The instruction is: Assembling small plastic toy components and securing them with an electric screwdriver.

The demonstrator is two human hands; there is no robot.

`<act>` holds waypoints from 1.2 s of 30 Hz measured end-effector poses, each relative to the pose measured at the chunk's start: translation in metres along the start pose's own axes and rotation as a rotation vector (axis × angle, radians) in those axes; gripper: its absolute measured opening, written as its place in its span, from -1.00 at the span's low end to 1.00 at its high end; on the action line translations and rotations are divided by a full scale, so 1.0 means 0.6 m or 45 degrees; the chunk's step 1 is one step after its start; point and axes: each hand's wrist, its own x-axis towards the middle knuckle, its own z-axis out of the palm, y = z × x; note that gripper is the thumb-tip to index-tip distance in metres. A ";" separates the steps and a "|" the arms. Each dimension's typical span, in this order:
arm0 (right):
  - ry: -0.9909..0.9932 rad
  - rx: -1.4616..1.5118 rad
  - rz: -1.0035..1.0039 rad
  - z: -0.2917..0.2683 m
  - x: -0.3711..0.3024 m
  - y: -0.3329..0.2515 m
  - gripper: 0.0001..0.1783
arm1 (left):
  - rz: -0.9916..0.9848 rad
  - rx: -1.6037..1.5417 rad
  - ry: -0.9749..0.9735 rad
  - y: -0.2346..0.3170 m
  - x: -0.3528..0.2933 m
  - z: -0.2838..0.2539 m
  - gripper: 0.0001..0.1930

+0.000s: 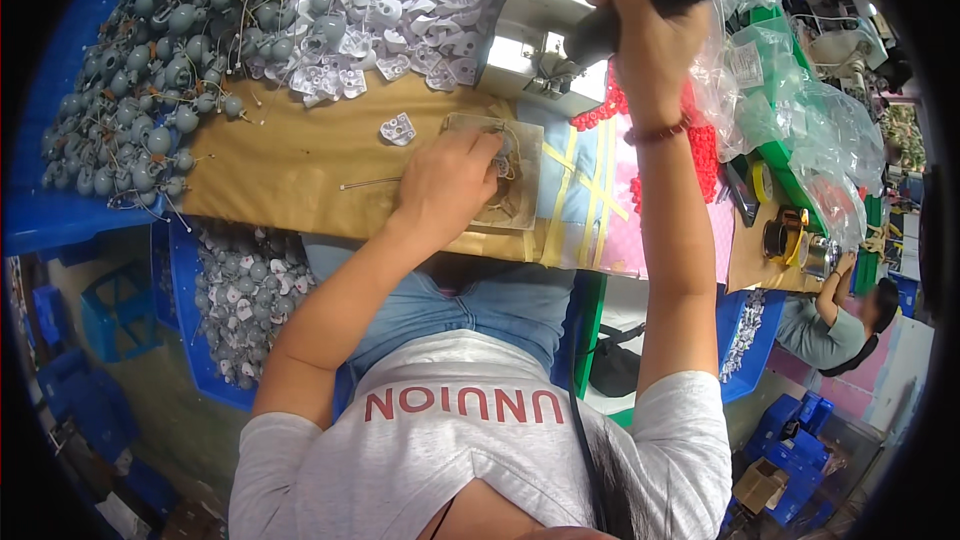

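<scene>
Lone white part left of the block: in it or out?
Out: the white part lies on the brown cover, with cover showing between it and the block.

On my feed I look steeply down from head height through a wide fisheye, its rim dark and curved; the grey shirt [460, 370] is close, the counter [280, 160] farther.

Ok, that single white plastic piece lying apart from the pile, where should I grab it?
Probably pinch the white piece by its outer edges, from above and the left: it lies low on the brown cloth, the left hand crowds its near right side, and the white pile sits beyond it.
</scene>
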 end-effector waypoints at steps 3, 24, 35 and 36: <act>-0.022 -0.107 -0.002 0.016 0.008 0.011 -0.84 | -0.051 -0.034 -0.007 0.000 -0.003 0.000 -0.67; -0.162 -0.197 0.089 0.019 0.008 0.014 -0.85 | -0.070 -0.068 -0.041 0.000 -0.006 -0.005 -0.67; -0.161 0.075 -0.176 0.004 -0.060 -0.013 -0.68 | -0.113 -0.049 -0.053 0.000 -0.010 -0.004 -0.65; -0.135 0.060 -0.332 -0.001 -0.040 -0.013 -0.73 | -0.095 -0.062 -0.044 -0.001 -0.010 -0.004 -0.65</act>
